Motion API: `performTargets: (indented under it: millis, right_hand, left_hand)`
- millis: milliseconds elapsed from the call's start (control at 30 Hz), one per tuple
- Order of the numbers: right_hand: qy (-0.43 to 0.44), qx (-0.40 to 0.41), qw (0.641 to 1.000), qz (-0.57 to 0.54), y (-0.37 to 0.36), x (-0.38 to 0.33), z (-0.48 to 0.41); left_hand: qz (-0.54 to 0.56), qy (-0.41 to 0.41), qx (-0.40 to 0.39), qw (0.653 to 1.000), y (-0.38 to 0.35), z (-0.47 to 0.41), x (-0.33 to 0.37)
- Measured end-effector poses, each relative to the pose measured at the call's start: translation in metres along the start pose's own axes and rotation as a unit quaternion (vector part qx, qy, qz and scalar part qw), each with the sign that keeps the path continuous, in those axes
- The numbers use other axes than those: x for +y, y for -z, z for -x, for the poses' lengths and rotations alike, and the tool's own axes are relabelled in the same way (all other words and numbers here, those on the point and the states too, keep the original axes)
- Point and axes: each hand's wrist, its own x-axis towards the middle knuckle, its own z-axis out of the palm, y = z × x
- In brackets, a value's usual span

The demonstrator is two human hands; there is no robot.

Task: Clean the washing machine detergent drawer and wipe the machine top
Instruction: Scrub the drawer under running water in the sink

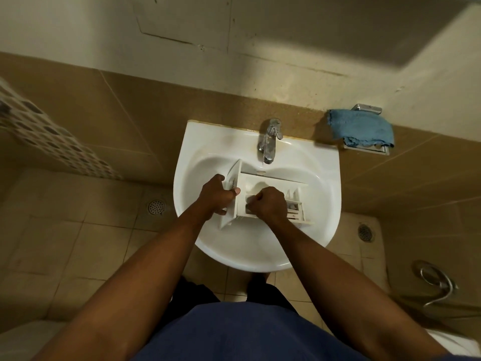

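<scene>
One view only, worn at head height. The scene is taken steeply downward, wide-angle, edges bowed. The sink point(242, 251) is framed centrally and near; wall point(286, 35) above, floor point(78, 243) below.

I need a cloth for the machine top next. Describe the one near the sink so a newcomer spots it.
Start at the white sink on the tan tiled wall. Right of its tap, a chrome wall holder carries the blue cloth. Alone among tile and metal, it is soft, crumpled, light blue.
</scene>
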Motion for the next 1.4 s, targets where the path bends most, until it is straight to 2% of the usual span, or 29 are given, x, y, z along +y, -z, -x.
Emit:
performTargets:
  millis: [67, 167, 300, 467, 600, 633, 733, 867, 967, 1133, 1167, 1300, 1400]
  right_hand:
    - [0.006, 0.005, 0.999, -0.041, 0.002, 0.007, 0.001]
    - [-0.044, -0.061, 0.977, -0.198, 0.017, 0.004, -0.001]
    - [-0.150, -0.107, 0.864, -0.468, 0.037, -0.018, -0.025]
    - [-0.145, -0.126, 0.766, -0.613, 0.043, -0.030, -0.062]
    - [-0.174, -0.120, 0.641, -0.738, 0.045, -0.026, -0.071]
    - [-0.181, -0.121, 0.621, -0.753, 0.046, -0.025, -0.074]
    - [-0.180, -0.150, 0.602, -0.764, 0.052, -0.027, -0.078]
    - [-0.160, -0.193, 0.602, -0.758, 0.058, -0.032, -0.077]
    - [-0.153, -0.197, 0.617, -0.746, 0.060, -0.027, -0.080]
    - [-0.149, -0.211, 0.619, -0.742, 0.064, -0.020, -0.081]
    - [-0.147, -0.207, 0.634, -0.730, 0.065, -0.021, -0.078]
    - [-0.135, -0.194, 0.766, -0.597, 0.057, -0.020, -0.049]
    - [-0.100, -0.212, 0.839, -0.490, 0.040, -0.021, -0.011]
  left_hand:
    - [-0.001, -0.001, 0.003, 1.000, 0.000, 0.000, 0.000]
    - [0.011, 0.005, -0.003, 1.000, 0.001, -0.001, 0.000]
    - [0.018, 0.009, -0.007, 1.000, 0.002, -0.001, 0.001]
    - [0.015, 0.012, -0.001, 1.000, -0.001, -0.002, 0.000]
    - [0.015, 0.018, 0.002, 1.000, -0.001, -0.003, 0.001]
    - [0.012, 0.019, 0.002, 1.000, -0.001, -0.003, 0.001]
    - [0.011, 0.021, -0.001, 1.000, -0.002, -0.004, 0.001]
    - [0.012, 0.023, -0.002, 1.000, -0.001, -0.005, 0.001]
    - [0.009, 0.020, -0.003, 1.000, -0.001, -0.005, 0.001]
    - [0.004, 0.018, -0.004, 1.000, -0.001, -0.006, 0.000]
    - [0.005, 0.018, -0.004, 1.000, -0.001, -0.006, 0.000]
    - [0.012, 0.016, -0.007, 1.000, 0.000, -0.006, -0.001]
    - [0.007, 0.007, -0.004, 1.000, 0.000, -0.004, -0.001]
